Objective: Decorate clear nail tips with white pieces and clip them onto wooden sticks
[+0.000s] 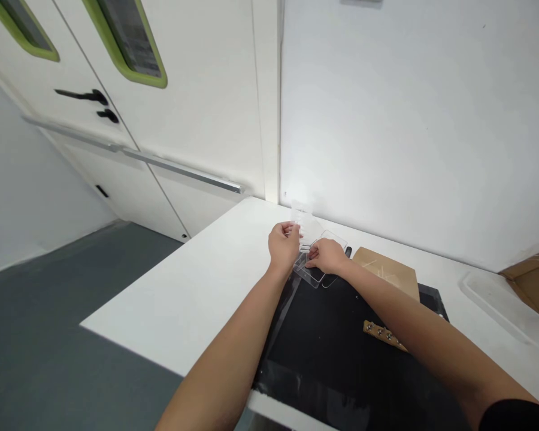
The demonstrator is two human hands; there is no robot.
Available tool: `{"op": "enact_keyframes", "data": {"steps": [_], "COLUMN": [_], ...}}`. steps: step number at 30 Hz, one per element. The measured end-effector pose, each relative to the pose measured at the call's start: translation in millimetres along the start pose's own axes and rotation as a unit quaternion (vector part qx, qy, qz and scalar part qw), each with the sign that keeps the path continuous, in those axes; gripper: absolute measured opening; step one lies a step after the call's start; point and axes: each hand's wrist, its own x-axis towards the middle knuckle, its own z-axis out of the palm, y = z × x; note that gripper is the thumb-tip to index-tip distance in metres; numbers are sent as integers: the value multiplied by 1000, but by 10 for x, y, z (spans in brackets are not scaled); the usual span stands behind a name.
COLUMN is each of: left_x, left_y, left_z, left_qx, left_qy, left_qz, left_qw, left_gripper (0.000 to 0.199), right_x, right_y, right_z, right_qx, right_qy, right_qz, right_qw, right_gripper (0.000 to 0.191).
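My left hand (284,244) is closed in a pinch at the edge of a translucent plastic piece with a notched side (301,216), near the wall. Just to its right, my right hand (329,256) has its fingers pressed together over a clear plastic box (309,276). Thin dark rods (305,246) lie between the two hands, close to the right fingertips. Whether the right fingers grip these rods or the box edge, I cannot tell. The box rests at the far edge of a black mat (317,335).
A brown paper sheet (393,268) with thin pale sticks on it lies right of my hands. Nearer is a tan strip with metal studs (383,333), partly under my right forearm. A clear plastic lid or tray (498,302) sits farther right on the white table (197,287).
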Motion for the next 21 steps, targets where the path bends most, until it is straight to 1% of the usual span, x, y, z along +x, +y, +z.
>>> {"op": "enact_keyframes", "data": {"steps": [6,13,18,21], "left_x": [17,16,40,54], "left_y": [-24,-33,-72,-91], "left_z": [-1,7,3,-1], "left_qx": [3,6,15,21], "left_qy": [1,1,10,14], "left_qz": [3,8,13,15], "left_qw": [1000,1000,1000,1000], "left_gripper": [25,25,24,23], "right_x": [-16,-72,-105,-112], "right_y": [-19,-141,-211,-212], "right_z": [-36,-98,-40,6], "right_qx": [9,-28,-70,-96], "right_qy": [-14,-7,5,9], "right_qz": [-3,4,4,6], "right_qw": [1000,1000,998,995], "right_gripper": [21,17,12,15]}}
